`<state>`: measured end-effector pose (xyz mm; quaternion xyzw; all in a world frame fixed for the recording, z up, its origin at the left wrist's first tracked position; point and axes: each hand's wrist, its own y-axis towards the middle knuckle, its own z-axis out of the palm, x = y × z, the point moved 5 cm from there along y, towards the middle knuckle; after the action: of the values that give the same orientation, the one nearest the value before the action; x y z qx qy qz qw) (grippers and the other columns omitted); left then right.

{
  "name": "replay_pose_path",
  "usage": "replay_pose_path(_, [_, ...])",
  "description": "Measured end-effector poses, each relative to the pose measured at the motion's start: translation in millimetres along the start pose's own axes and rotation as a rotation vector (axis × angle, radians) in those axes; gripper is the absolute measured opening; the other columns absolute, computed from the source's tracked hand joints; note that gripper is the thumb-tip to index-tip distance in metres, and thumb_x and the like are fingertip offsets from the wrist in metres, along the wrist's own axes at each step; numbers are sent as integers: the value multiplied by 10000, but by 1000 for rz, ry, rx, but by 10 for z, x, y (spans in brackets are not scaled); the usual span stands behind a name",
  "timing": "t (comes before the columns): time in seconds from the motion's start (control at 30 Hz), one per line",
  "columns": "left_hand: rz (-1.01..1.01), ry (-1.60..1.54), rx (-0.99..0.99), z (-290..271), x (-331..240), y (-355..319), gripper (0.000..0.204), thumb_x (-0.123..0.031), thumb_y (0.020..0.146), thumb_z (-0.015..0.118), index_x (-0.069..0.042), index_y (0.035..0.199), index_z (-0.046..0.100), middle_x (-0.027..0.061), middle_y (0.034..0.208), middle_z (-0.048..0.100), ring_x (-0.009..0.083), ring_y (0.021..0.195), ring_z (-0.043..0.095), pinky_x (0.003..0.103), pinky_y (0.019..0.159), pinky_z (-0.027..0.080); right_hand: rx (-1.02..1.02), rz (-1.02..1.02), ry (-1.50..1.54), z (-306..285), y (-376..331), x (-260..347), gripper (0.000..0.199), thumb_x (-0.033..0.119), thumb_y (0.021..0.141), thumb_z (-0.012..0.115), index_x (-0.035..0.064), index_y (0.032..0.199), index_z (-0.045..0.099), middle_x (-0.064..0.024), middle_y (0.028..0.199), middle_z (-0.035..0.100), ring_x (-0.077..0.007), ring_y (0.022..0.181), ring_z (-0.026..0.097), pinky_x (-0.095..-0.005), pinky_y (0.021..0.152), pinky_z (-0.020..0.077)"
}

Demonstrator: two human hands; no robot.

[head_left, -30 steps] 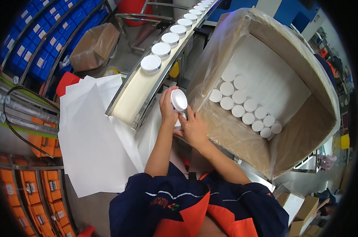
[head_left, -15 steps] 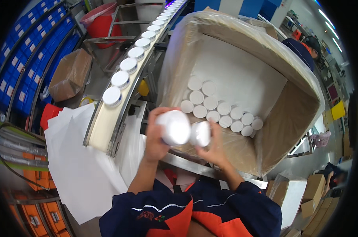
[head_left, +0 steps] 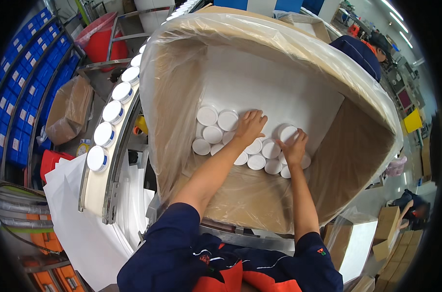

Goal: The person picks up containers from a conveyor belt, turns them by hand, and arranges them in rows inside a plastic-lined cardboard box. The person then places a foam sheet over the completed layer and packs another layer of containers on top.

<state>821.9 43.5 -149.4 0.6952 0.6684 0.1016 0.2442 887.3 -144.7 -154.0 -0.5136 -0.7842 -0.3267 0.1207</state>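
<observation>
right hand (head_left: 295, 147): fingers grasping a white jar (head_left: 287, 132) by its sides, thumb on the left.
white jar: inside the carton (head_left: 355, 141), at the far edge of the packed jars (head_left: 256, 161).
left hand (head_left: 250, 127): fingers bent down beside the group's rear jars; from where i stand the hand covers what lies beneath, so i cannot say whether they grasp one.
tipping hazard: the white jar could tilt or ride up on a neighbour; cause, lowering it onto a lid edge.
row hazard: packed jars could slide out of line; cause, sideways pressure from either hand.
liner hazard: the clear liner (head_left: 169, 107) could snag a jar; cause, loose folds along the wall.
belt hazard: the lead jar (head_left: 97, 158) could drop off the belt (head_left: 95, 197); cause, the belt running while both hands are occupied in the carton.
</observation>
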Motion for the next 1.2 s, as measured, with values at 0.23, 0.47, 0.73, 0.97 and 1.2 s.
replay_pose_path(0.23, [-87, 19, -114, -339, -121, -272, 780, -368, 728, 820, -56, 1362, 490, 191, 1418, 450, 352, 1329, 419, 463, 1102, 342, 54, -143, 74, 307, 19, 288, 877, 212, 627, 920, -3, 1321, 429, -231, 1280, 473, -417, 1161, 530, -440, 945, 496])
replay_pose_path(0.47, [-548, -715, -66, -1353, -434, -1958, 413, -140, 858, 721, -18, 1238, 610, 176, 1184, 639, 303, 1096, 623, 384, 950, 487, 89, -262, -86, 195, -119, 450, 953, 346, 688, 873, -37, 1407, 376, -265, 1360, 452, -434, 1198, 504, -476, 1018, 434])
replay_pose_path(0.73, [-737, 150, -839, -3333, -112, -3066, 309, -8, 824, 711, -18, 1129, 663, 140, 1068, 697, 306, 1011, 657, 381, 899, 498, 86, -417, 321, -146, -1126, 1405, 573, 79, 795, 747, -34, 1298, 499, -217, 1238, 546, -366, 1089, 545, -421, 941, 457])
replay_pose_path(0.97, [-1222, 562, -461, -3601, 1080, -3338, 867, -499, 834, 713, -79, 1498, 346, 214, 1549, 315, 392, 1412, 313, 602, 1100, 257, 358, -1176, 664, -498, -2122, 3788, 505, -23, 729, 693, 18, 1220, 581, -179, 1168, 603, -361, 1034, 585, -415, 887, 472])
replay_pose_path(1.2, [-1332, 306, -219, -3544, 1307, -3361, 791, -498, 784, 748, -95, 1411, 484, 87, 1385, 558, 299, 1315, 471, 554, 1054, 313, 556, -1012, 338, 602, -1432, 5029, 872, 200, 689, 775, 130, 1456, 367, -259, 1494, 313, -452, 1366, 335, -581, 1069, 315])
